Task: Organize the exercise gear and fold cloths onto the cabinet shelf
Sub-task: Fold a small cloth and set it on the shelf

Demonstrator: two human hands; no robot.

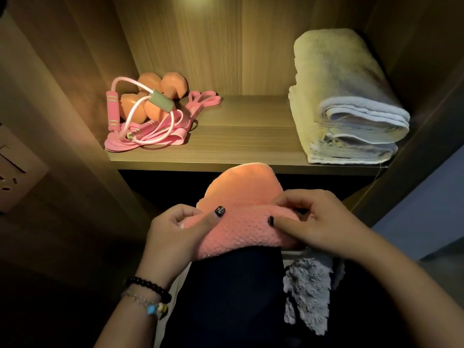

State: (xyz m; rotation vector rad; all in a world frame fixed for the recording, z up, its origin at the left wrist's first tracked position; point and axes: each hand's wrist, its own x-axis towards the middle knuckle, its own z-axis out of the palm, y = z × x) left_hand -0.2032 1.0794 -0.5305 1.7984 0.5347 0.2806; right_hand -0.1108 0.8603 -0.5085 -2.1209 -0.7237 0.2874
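Cloth [241, 222], pink, waffle-textured, partly folded below the shelf [238, 151], left hand [175, 229] and right hand [316, 222] pinching its edges, thumbs on top, fingers curled beneath

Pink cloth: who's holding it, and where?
Both hands hold the pink cloth. The left hand pinches its left end, thumb on top; the right hand pinches its right end near the fold. It sits below the shelf.

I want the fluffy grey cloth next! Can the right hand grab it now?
Probably not yet: the right hand is busy gripping the pink cloth together with the left hand. The grey cloth hangs uncovered just below it.
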